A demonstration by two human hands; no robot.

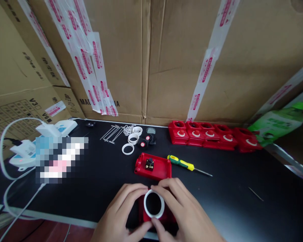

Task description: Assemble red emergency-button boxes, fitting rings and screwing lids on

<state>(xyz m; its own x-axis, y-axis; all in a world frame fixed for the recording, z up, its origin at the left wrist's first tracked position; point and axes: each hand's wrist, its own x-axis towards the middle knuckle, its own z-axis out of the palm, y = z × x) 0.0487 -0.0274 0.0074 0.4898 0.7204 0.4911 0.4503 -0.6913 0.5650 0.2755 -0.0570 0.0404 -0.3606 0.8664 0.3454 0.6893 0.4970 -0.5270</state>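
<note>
Both my hands meet at the near edge of the black table. My left hand [121,215] and my right hand [184,211] are closed around a red plastic housing [166,219] with a white ring [154,204] seated on its top. My fingertips pinch the ring's rim from both sides. Just beyond lies an open red housing base [159,168] with a small black switch part [149,163] standing in it. A yellow-and-green screwdriver [184,163] lies to its right.
Several red housings [212,135] stand in a row at the back. Loose white rings [128,149], metal pins [111,133] and small black parts [146,141] lie at the back centre. White chargers and cables [25,151] sit on the left. Taped cardboard boxes [146,60] wall the rear.
</note>
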